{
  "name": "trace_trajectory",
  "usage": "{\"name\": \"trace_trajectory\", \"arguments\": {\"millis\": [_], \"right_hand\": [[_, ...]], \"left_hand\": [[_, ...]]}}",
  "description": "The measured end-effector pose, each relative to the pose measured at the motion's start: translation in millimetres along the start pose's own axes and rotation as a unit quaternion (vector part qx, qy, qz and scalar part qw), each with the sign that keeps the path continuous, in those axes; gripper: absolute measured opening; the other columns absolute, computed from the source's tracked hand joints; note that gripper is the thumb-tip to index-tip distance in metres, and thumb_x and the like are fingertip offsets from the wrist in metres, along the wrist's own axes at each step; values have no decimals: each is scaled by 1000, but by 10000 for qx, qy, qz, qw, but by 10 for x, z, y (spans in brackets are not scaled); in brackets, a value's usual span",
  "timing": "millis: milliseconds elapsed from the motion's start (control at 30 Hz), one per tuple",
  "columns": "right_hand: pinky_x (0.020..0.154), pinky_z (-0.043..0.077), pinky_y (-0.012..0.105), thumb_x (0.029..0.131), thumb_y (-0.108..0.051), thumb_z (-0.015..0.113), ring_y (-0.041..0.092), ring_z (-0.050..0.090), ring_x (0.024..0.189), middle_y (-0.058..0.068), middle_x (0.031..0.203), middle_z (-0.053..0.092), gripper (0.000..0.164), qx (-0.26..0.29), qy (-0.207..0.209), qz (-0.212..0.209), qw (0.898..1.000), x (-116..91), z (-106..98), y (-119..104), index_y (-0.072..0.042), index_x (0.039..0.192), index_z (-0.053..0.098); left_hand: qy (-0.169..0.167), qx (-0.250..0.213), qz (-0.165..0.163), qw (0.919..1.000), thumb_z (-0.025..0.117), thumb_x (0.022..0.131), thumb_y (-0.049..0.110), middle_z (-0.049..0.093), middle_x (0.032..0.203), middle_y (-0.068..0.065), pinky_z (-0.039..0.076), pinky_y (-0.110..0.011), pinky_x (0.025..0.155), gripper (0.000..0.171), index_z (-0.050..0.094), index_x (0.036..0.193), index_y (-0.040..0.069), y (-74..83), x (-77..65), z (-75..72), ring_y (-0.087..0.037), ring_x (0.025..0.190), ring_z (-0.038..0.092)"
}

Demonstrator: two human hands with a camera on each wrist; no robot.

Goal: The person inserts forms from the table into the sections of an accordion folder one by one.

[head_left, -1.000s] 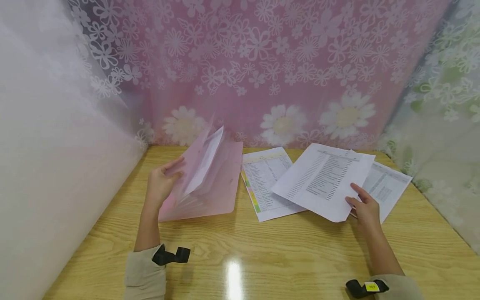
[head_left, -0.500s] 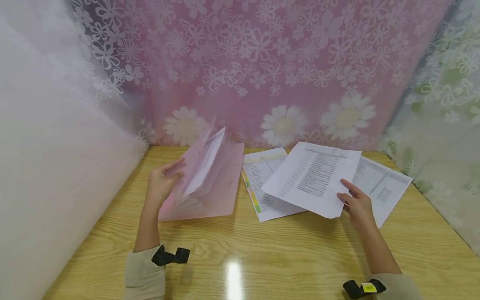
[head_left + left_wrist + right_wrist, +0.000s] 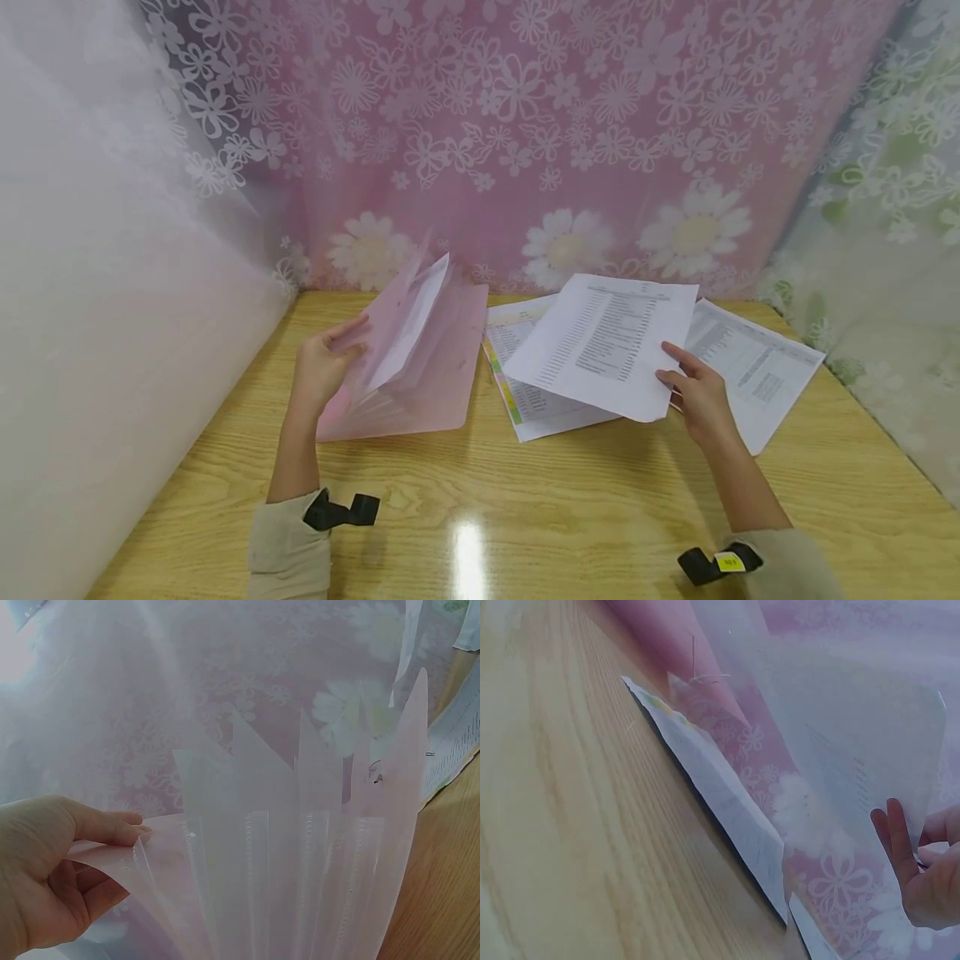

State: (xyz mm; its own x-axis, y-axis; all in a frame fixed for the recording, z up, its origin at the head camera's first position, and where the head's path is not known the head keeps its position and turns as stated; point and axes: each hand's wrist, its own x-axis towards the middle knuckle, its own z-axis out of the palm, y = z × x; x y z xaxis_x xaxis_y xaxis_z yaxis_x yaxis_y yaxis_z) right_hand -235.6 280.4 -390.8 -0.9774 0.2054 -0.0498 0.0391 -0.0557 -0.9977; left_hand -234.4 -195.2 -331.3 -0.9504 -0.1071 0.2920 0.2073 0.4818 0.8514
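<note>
My left hand [image 3: 321,367] pinches the front cover of a pink translucent folder [image 3: 442,375] and holds it spread apart. Several clear pockets [image 3: 262,885] fan out inside the folder in the left wrist view, and a white sheet [image 3: 411,327] stands among them. On the right, my right hand [image 3: 701,400] pinches the right edge of a printed sheet of paper [image 3: 600,342]. That sheet is raised and tilted above the table, seen from behind in the right wrist view, where my right hand [image 3: 922,870] grips its lower corner.
Under the raised sheet lies a printed page with coloured strips [image 3: 510,400] along its left edge. Another printed page [image 3: 765,375] lies to the right. All are on the wooden table [image 3: 525,517], in front of a flowered pink curtain [image 3: 480,150].
My right hand has carried the held sheet leftward, closer to the folder, uncovering more of the right-hand page. The left hand and the folder have stayed nearly still.
</note>
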Motion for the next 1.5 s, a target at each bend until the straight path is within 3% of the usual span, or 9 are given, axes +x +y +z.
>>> {"name": "trace_trajectory", "arguments": {"millis": [233,500,733,1000,1500], "right_hand": [[67,48,19,91,-5,55,5,55,87,19,146,23,60,14,-208,48,9998,-51,112,-180,-7,144,29],[67,48,19,90,-1,55,6,57,84,18,141,30,58,85,-390,-92,9992,-23,189,-262,-3,143,30],[66,48,19,89,1,56,6,57,84,16,138,33,59,265,-520,-147,9982,-29,298,-343,-2,142,31],[67,48,19,90,2,53,7,56,87,19,147,21,57,234,-664,-267,9972,-18,454,-450,0,142,30],[68,49,20,89,6,51,7,59,84,21,144,26,55,383,-855,-412,9947,-1,726,-603,3,140,31]], "left_hand": [[82,-170,140,9997,66,81,2,57,121,-13,25,-19,37,37,64,117,10,16,-23,5,-8,45,26],[-26,23,-8,10000,66,83,4,56,123,-10,24,-20,37,38,62,120,9,9,1,4,-8,55,35],[-95,-75,-116,9999,65,83,4,55,124,-9,25,-19,37,38,62,121,10,24,7,1,-5,41,20],[-60,-144,-54,9999,65,83,3,56,123,-11,25,-18,36,38,62,120,9,12,9,11,-4,37,21],[-88,-111,-21,9999,65,83,4,55,124,-10,24,-19,37,38,62,121,10,14,10,28,-5,40,18]]}}
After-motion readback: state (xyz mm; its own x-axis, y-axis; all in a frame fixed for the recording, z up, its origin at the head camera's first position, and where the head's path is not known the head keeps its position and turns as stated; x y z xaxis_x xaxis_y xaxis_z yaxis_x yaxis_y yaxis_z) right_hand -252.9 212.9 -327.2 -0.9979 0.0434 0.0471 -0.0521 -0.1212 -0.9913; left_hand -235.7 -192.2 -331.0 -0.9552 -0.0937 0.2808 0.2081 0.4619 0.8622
